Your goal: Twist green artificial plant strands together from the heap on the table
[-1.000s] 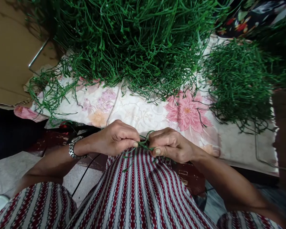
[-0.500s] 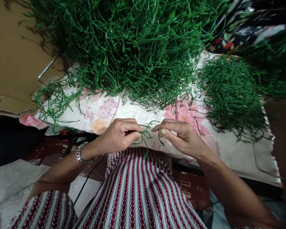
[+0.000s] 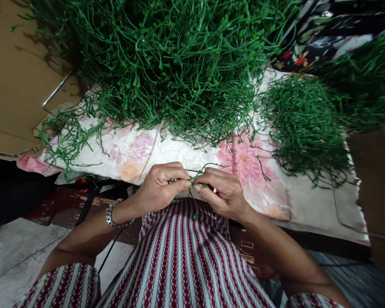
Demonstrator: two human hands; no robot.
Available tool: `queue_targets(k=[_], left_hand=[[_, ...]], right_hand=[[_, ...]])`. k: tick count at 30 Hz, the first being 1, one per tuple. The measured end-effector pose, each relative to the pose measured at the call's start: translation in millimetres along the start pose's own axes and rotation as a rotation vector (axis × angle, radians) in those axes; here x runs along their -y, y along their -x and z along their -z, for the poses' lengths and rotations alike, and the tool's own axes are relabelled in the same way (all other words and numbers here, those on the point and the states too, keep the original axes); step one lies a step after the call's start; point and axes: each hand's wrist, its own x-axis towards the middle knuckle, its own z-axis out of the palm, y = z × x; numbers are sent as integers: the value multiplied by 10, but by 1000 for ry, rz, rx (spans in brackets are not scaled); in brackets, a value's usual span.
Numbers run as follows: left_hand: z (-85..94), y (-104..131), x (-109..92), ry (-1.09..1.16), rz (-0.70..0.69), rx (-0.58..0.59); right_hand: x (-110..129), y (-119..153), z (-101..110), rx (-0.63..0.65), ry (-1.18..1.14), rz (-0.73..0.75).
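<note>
Green stems [image 3: 167, 64]; cloth [image 3: 167, 149] white with pink flowers; garment [image 3: 186, 265] red-white striped.

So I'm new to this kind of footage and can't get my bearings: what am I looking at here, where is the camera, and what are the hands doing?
There is no machine here. The camera sits on a person's head and looks down at their own two bare hands, above a lap in striped cloth. The left hand, with a metal wristwatch, and the right hand meet fingertip to fingertip, both pinching a few thin green stems. In front lies a floral cloth bearing a large heap of green stems and a smaller heap to the right. Flat cardboard lies at the left.
</note>
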Motion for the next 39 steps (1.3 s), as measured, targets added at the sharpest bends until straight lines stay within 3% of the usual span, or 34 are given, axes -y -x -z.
queue_targets(k=[4,7,13,24,28,31,33,36,39], left_hand=[[35,-17,-11,-22,4,66],[66,-30,-33,-138,-89,160],[118,-10,-117,-287,-193,291],[73,51,-117,-246,-300,279],[-17,19,-115,-332,-293,220],[-98,0,-110,-378,-284,161],[-110,-5,-94,-383,-284,141],[-57,2,-90,-393,-306,176],[3,32,-160,-402,-384,306]], right_hand=[[-12,-25,98,245,-91,1],[-26,-55,178,427,-214,-35],[-3,-81,289,648,-376,-114],[11,76,278,612,-705,-370],[-47,73,231,389,-628,-536],[-68,78,148,170,-703,-642],[-65,95,126,101,-756,-673],[-27,120,198,204,-762,-614],[57,125,324,495,-750,-480]])
